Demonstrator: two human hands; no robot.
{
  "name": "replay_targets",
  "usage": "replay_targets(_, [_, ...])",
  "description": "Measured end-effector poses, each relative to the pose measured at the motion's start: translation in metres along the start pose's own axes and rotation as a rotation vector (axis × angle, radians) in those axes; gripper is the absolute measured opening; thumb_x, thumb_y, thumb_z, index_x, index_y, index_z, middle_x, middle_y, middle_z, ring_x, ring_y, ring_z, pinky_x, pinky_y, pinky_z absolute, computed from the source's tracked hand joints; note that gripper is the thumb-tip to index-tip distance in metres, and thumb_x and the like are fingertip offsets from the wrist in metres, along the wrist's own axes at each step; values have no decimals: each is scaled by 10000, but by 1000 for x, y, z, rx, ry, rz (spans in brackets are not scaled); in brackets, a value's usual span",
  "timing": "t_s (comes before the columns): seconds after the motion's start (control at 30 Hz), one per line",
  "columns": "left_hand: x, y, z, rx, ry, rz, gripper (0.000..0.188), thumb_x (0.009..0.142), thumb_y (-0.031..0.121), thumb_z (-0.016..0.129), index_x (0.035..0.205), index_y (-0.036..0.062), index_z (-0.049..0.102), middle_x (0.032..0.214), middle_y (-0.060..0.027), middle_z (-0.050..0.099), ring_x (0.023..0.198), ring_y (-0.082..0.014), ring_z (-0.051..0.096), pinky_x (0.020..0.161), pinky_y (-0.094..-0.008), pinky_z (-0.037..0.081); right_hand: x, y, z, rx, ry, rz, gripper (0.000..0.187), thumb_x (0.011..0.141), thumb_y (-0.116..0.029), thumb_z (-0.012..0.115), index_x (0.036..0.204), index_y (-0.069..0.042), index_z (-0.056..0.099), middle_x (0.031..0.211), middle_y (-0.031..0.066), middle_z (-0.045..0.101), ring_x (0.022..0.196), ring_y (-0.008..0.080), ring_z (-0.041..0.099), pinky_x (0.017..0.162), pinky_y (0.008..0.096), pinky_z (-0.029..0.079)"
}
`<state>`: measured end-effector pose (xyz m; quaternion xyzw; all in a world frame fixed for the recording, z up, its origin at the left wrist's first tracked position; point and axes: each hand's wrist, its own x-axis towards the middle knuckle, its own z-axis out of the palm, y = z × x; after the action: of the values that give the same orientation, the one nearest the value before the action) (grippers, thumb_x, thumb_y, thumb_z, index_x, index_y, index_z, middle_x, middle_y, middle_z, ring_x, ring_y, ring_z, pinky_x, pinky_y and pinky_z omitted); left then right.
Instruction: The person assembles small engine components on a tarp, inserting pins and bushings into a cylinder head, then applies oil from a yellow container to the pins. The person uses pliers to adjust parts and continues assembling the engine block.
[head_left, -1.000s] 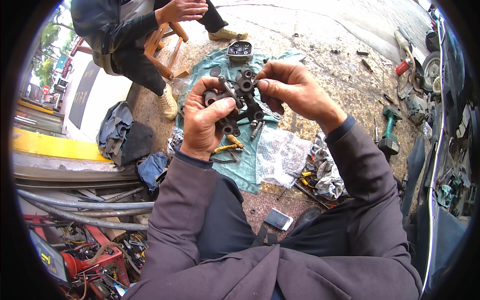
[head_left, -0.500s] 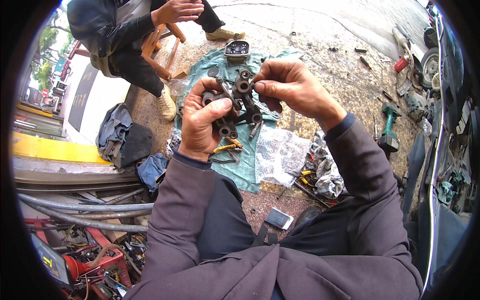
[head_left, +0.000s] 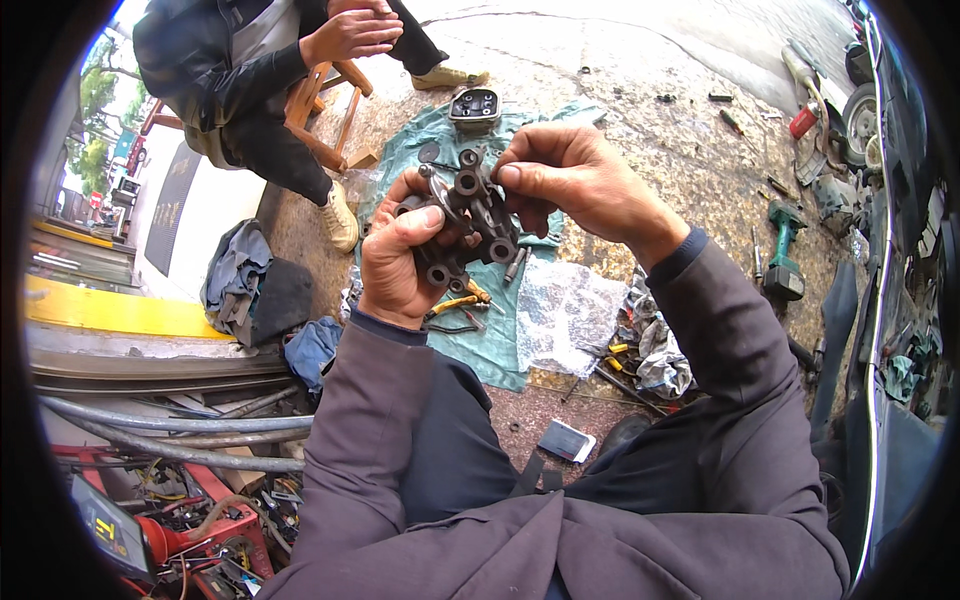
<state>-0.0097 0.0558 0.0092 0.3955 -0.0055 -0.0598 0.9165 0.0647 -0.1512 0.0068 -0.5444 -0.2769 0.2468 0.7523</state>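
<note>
My left hand (head_left: 392, 262) grips a dark cast-metal engine bracket (head_left: 500, 250) with several round bores, the thumb pressed on its near side. The bracket is held up in front of me, above a green cloth (head_left: 480, 362). My right hand (head_left: 575, 185) is at the bracket's upper right edge, thumb and index finger pinched together. Whatever is between those fingertips, if anything, is hidden. On the cloth just below the bracket lie yellow-handled pliers (head_left: 462, 302). An engine cylinder head (head_left: 475, 108) sits at the cloth's far end.
A person (head_left: 255, 80) sits on a wooden stool (head_left: 322, 155) at the far left. Clear plastic wrap (head_left: 565, 315) lies right of the cloth. A green cordless drill (head_left: 785, 250) is farther right. Metal pipes (head_left: 180, 424) and a red toolbox (head_left: 235, 525) are at the left.
The bracket has tilted and shifted slightly left in my left hand. My right fingertips have moved a little left, staying at its upper right edge.
</note>
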Motion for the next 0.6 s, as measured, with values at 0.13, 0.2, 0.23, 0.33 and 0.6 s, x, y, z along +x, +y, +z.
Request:
replay_targets(0.13, [-1,0,-2,-12,2,-26,324,788,13,610,1106,37,557,1021,-151,677,876,-278,713,776,-416,620,-1,-1,3,-1,12,-23,157,955,-185,645,926,-31,634,723,12,662,592,65,623,515,203,494])
replay_targets(0.2, [-1,0,-3,-21,3,-42,323,788,24,612,1107,36,560,1023,-150,678,876,-276,713,783,-419,617,-1,-2,4,14,10,-26,154,954,-179,644,920,-29,633,720,13,660,584,65,621,509,203,491])
replay_targets(0.23, [-1,0,-3,-23,-8,-51,323,788,28,613,1107,36,562,1022,-149,678,879,-276,712,788,-419,615,-1,-2,5,18,12,-20,152,953,-176,644,918,-29,632,717,12,658,579,65,620,505,202,489])
replay_targets(0.33, [0,0,-3,-30,-31,-69,323,788,35,616,1106,36,565,1021,-145,678,891,-274,710,799,-421,611,-1,-2,6,27,18,-4,147,951,-170,645,914,-29,630,709,10,652,568,67,617,494,203,484])
replay_targets(0.6, [0,-1,0,-24,-7,-53,302,789,2,614,1084,37,562,1027,-148,674,891,-273,706,820,-410,604,0,-2,4,29,-4,31,129,935,-157,656,922,-32,628,715,9,645,568,68,615,492,203,480])
